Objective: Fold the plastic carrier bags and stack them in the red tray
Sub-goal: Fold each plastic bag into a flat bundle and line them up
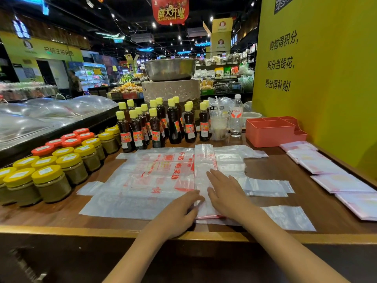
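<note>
Both hands, left (179,211) and right (226,193), press flat, fingers straight, on a red-printed carrier bag (163,176); a banner (170,10) reads "GRAND OPENING".

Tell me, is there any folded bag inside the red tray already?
No, the red tray shows only bare compartments; folded bags lie on the table beside it.

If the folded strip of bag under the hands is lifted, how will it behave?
The strip is thin, clear film, so it would likely droop and feel very light. It may spring open: both the left hand and right hand press it flat. Glossy plastic probably slides easily.
</note>
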A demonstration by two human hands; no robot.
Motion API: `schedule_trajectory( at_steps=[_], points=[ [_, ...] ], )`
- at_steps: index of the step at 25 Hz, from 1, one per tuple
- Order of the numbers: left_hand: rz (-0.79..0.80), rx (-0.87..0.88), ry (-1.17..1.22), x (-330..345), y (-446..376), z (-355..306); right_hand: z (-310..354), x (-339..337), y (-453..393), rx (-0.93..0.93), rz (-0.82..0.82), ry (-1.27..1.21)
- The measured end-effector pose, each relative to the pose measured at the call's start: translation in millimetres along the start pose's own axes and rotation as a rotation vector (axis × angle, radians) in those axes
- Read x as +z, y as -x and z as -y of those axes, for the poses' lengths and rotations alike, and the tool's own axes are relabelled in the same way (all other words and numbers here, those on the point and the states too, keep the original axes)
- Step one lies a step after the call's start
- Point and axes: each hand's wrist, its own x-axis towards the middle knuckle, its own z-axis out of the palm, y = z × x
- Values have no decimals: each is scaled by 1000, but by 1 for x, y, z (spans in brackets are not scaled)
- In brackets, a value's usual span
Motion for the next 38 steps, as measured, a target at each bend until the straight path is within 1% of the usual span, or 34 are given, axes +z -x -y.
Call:
schedule_trajectory(
  at_steps=[2,5,7,11,13,16,19,21,22,23,25,26,27,28,29,32,35,38],
  points=[
    [20,23,-82,-1,0,-1,-7,2,12,44,123,70],
    [75,62,-194,-2,-3,-3,-13,8,16,67,206,118],
    [104,55,-230,-1,-6,-2,-13,9,15,61,228,144],
    [65,58,-338,-3,-14,0,-15,12,14,61,256,171],
    [88,68,-389,-8,-21,0,-15,12,13,60,270,182],
    [156,85,-362,-12,-31,4,-14,12,14,74,270,195],
    [171,101,-355,-7,-32,9,-12,7,13,81,275,194],
    [170,98,-366,-3,-32,13,-14,3,15,69,238,148],
    [171,92,-367,-3,-31,13,-15,0,17,73,181,83],
    [173,84,-365,-3,-31,13,-18,-4,19,91,94,-29],
    [175,65,-353,-2,-32,12,-25,-9,23,193,-91,-301],
    [153,56,-338,-2,-32,13,-29,-10,23,243,-181,-397],
    [134,53,-315,-2,-31,13,-32,-9,23,276,-234,-431],
    [126,56,-285,-3,-29,12,-33,-8,23,286,-232,-429],
    [121,60,-255,-3,-28,11,-32,-6,23,275,-194,-423],
    [114,48,-203,-4,-27,11,-32,1,22,166,-78,-406],
    [83,61,-183,-4,-23,8,-32,1,19,70,-39,-371],
    [50,98,-151,-5,-22,9,-28,-1,19,30,-41,-280]
  ],
)
